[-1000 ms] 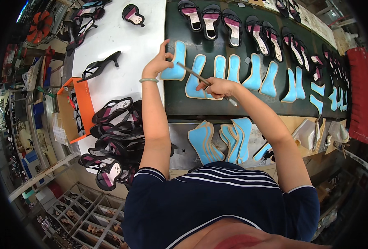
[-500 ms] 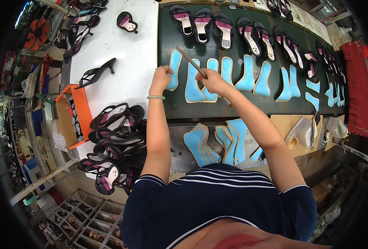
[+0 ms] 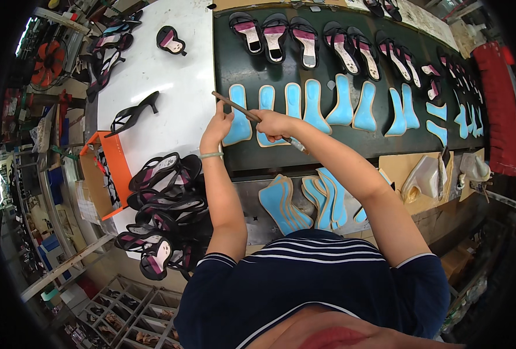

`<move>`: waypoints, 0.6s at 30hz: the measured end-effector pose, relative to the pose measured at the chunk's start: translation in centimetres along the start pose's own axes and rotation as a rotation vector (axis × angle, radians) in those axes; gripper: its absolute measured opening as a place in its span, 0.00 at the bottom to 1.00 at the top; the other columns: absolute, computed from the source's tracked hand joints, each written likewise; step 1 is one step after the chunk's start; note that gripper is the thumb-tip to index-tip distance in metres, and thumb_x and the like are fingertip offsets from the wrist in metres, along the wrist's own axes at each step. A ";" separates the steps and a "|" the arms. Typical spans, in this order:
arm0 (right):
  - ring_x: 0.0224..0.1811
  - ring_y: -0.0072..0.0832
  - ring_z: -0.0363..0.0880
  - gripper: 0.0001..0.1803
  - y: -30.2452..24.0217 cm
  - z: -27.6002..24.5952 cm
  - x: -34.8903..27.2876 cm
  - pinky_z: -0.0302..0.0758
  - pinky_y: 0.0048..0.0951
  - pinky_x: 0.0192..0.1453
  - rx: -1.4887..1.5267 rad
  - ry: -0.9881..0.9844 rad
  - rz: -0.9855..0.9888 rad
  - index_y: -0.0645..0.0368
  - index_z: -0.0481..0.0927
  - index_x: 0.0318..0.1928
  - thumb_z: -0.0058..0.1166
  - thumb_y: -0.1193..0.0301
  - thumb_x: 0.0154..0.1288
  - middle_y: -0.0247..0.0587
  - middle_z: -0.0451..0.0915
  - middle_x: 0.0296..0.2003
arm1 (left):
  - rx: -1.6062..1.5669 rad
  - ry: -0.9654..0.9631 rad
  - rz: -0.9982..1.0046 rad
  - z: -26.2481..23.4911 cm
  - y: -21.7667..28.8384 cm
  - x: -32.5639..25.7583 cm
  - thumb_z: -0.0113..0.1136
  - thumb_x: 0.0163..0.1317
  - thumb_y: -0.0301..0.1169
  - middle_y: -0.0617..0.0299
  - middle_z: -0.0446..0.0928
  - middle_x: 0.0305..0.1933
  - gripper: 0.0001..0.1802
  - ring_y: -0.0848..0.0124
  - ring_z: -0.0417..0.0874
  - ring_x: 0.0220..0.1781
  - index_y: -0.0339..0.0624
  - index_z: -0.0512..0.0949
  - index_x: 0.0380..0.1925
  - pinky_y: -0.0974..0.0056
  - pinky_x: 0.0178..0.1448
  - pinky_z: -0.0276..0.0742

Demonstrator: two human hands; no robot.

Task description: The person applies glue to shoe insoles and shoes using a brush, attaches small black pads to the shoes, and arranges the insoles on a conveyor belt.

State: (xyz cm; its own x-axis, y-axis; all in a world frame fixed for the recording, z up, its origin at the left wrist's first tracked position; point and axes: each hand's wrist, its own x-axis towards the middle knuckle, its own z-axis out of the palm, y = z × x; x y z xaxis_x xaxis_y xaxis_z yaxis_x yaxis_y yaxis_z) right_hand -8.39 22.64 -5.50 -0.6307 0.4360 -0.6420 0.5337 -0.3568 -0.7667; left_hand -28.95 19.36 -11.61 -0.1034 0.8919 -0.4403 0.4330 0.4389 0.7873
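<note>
Head view, right hand (image 3: 272, 123) fingers pinching thin brown brush (image 3: 252, 114), left hand (image 3: 217, 125) fingers pressing light-blue insole (image 3: 239, 116).

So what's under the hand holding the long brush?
Under the right hand with the brush lies a blue insole on the dark belt. Its lower part is covered by the hand.

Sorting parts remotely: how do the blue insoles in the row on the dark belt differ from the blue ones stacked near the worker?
The belt insoles lie singly, side by side in a row; the stacked insoles overlap in fanned piles. The belt ones sit on the dark green belt; the stacked ones rest on the grey bench edge. Both are blue with tan rims.
</note>
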 end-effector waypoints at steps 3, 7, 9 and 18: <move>0.10 0.23 0.67 0.32 -0.4 -0.6 -1.9 0.60 0.24 0.11 0.025 0.057 -0.046 0.59 0.63 0.64 0.37 0.82 0.55 0.38 0.68 0.19 | 0.182 0.235 0.177 -0.7 0.7 -0.7 0.53 0.63 0.27 0.51 0.79 0.39 0.25 0.63 0.79 0.38 0.45 0.66 0.62 0.62 0.46 0.73; 0.10 0.15 0.63 0.19 -1.8 -2.8 -7.9 0.58 0.21 0.12 0.223 0.216 -0.266 0.66 0.75 0.53 0.49 0.78 0.60 0.39 0.81 0.29 | 0.100 0.500 0.122 -2.0 4.3 -0.1 0.61 0.56 0.26 0.53 0.78 0.34 0.22 0.66 0.80 0.36 0.39 0.76 0.52 0.66 0.38 0.77; 0.10 0.12 0.61 0.16 -2.4 -4.3 -11.4 0.57 0.20 0.12 0.192 0.276 -0.267 0.66 0.76 0.51 0.49 0.77 0.63 0.40 0.84 0.35 | 0.173 0.575 0.149 -2.1 3.9 2.9 0.63 0.57 0.30 0.52 0.77 0.39 0.19 0.67 0.80 0.35 0.38 0.77 0.50 0.65 0.36 0.79; 0.08 0.11 0.57 0.14 2.8 -7.7 -19.7 0.51 0.15 0.10 0.430 0.518 -0.227 0.68 0.77 0.48 0.45 0.72 0.70 0.43 0.83 0.35 | -0.909 -0.034 0.040 2.9 8.1 19.5 0.50 0.66 0.54 0.40 0.53 0.71 0.44 0.50 0.57 0.71 0.31 0.48 0.68 0.43 0.64 0.64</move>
State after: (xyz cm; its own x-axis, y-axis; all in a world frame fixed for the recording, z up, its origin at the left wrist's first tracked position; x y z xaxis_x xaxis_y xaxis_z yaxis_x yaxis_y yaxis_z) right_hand 9.85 19.38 5.10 -0.2939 0.8369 -0.4617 0.0837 -0.4586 -0.8847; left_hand -24.85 40.02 -15.04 -0.0711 0.9107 -0.4069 -0.4389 0.3377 0.8327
